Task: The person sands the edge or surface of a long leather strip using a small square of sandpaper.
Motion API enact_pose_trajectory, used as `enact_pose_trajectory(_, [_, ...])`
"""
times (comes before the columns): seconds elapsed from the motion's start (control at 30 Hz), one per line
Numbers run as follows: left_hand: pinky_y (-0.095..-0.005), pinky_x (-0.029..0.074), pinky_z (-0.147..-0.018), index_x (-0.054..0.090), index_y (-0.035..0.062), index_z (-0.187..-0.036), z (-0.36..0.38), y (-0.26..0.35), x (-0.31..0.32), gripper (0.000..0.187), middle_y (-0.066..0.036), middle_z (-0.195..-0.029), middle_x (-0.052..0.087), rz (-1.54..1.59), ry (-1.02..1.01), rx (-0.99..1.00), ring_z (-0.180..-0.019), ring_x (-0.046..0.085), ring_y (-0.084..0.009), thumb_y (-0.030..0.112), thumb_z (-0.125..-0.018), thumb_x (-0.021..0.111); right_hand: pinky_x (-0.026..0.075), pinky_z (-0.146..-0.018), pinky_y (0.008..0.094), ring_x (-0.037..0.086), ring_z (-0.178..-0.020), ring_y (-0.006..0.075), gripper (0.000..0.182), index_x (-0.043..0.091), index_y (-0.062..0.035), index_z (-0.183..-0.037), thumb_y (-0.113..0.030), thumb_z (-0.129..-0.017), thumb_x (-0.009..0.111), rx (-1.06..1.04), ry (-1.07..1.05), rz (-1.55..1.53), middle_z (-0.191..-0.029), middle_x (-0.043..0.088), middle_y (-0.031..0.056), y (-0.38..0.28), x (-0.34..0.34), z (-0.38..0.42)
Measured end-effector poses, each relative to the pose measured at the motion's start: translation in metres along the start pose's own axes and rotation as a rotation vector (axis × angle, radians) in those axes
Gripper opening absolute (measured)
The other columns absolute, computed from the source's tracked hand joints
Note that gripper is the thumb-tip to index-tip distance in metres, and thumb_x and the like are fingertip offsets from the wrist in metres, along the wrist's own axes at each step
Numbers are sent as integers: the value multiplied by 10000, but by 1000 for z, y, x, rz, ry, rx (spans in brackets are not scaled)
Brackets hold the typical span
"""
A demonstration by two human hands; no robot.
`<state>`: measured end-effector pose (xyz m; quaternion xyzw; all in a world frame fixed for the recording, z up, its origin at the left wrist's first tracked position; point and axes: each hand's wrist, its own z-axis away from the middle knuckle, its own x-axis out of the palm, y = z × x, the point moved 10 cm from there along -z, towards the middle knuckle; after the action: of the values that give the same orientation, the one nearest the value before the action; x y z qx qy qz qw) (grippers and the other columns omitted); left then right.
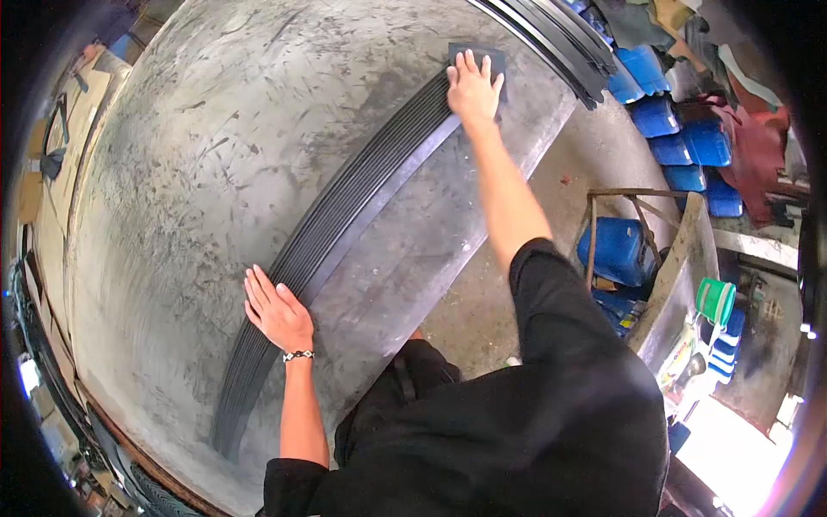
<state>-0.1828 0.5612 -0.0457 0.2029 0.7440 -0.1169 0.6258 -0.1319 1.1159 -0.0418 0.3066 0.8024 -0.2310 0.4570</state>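
A row of long, narrow black strips (362, 177) lies side by side across the grey worktable, appearing curved in this view. My left hand (280, 312) rests flat over the strips toward their near end, fingers extended, with a beaded bracelet at the wrist. At the far end, my right hand (475, 90) lies palm down with its fingers spread. Under it is a dark, flat, squarish piece (494, 59), partly covered by the hand. Along the strips' right side runs a wider, smooth grey-black band (379, 202).
The worktable (189, 172) has a scuffed, stained surface. Another bundle of black strips (551, 39) hangs over its far right edge. Blue plastic jugs (659, 116) line the floor at right. A metal frame holds a blue container (613, 250), and a green bucket (715, 300) stands nearby.
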Motion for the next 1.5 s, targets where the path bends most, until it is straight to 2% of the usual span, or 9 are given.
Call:
enact_pose_trajectory(0.23, [-534, 327, -1270, 448, 64, -1673, 3, -4, -2, 585, -124, -1724, 463, 9, 12, -22, -1585, 436, -304, 340, -1164, 366, 314, -1252, 715, 468, -1530, 394, 592, 630, -104, -1474, -370, -952, 722, -645, -259, -582, -1556, 591, 121, -267, -122, 256])
enact_pose_trajectory(0.37, [-519, 353, -1243, 482, 79, -1655, 0, -1, -7, 577, -117, -1700, 500, 11, 52, -27, -1562, 464, -310, 335, -1142, 419, 300, -1247, 725, 427, -1552, 387, 558, 563, -235, -1563, -148, -1014, 617, -518, -258, -91, -1642, 504, 70, -114, -59, 96])
enact_pose_trajectory(0.47, [-566, 411, -1178, 580, 77, -1561, -6, 2, -30, 554, -145, -1584, 587, 65, 97, -49, -1462, 540, -345, 334, -1075, 506, 533, -1106, 430, 685, -1262, 343, 482, 645, -128, -1502, -146, -1024, 583, -325, -347, 13, -1471, 687, 131, 21, 13, -21])
enact_pose_trajectory(0.57, [-573, 383, -1216, 561, 50, -1568, 3, -14, -24, 593, -173, -1597, 557, 200, 95, -101, -1492, 504, -340, 389, -1081, 528, 496, -1162, 456, 624, -1388, 409, 428, 646, -71, -1504, -195, -1114, 521, -441, -209, -4, -1541, 636, 219, 82, 98, -84])
enact_pose_trajectory(0.67, [-570, 272, -1308, 440, -2, -1639, 12, -22, -29, 714, -185, -1704, 441, 376, 153, -142, -1615, 354, -347, 440, -1087, 533, 435, -1227, 498, 571, -1472, 403, 467, 540, -6, -1593, -162, -1153, 507, -763, 54, -321, -1585, 604, 223, -105, -14, 28])
enact_pose_trajectory(0.83, [-605, 172, -1341, 332, -41, -1685, 110, -150, -80, 842, -218, -1770, 331, 409, 221, -521, -1672, 253, -362, 460, -1064, 600, 193, -1351, 501, 298, -1670, 274, 547, 407, -74, -1700, -294, -1200, 402, -1012, -507, -558, -1777, 393, 100, -353, -148, 284])
enact_pose_trajectory(1.17, [-576, 216, -1340, 587, -45, -1510, 135, -265, -51, 662, -223, -1619, 535, 231, 283, -505, -1567, 413, -395, 448, -1069, 557, 309, -1300, 523, 427, -1598, 388, 681, 528, -40, -1617, 24, -948, 639, -1496, -446, -1049, -1691, 490, 211, -638, -304, 433])
enact_pose_trajectory(1.3, [-598, 148, -1361, 450, -56, -1628, 134, -253, -3, 794, -260, -1701, 441, 445, 524, -573, -1628, 314, -430, 485, -1051, 525, 285, -1317, 570, 310, -1658, 344, 725, 443, -129, -1682, -253, -1021, 712, -1964, -534, -729, -1776, 373, 133, -699, -275, 573])
enact_pose_trajectory(1.5, [-574, 155, -1366, 478, -36, -1627, 127, -254, -11, 765, -244, -1747, 375, 219, 138, -534, -1653, 288, -389, 506, -1087, 485, 302, -1299, 612, 357, -1609, 413, 658, 471, -110, -1650, -310, -1058, 678, -2132, -559, -878, -1748, 395, 150, -773, -314, 712])
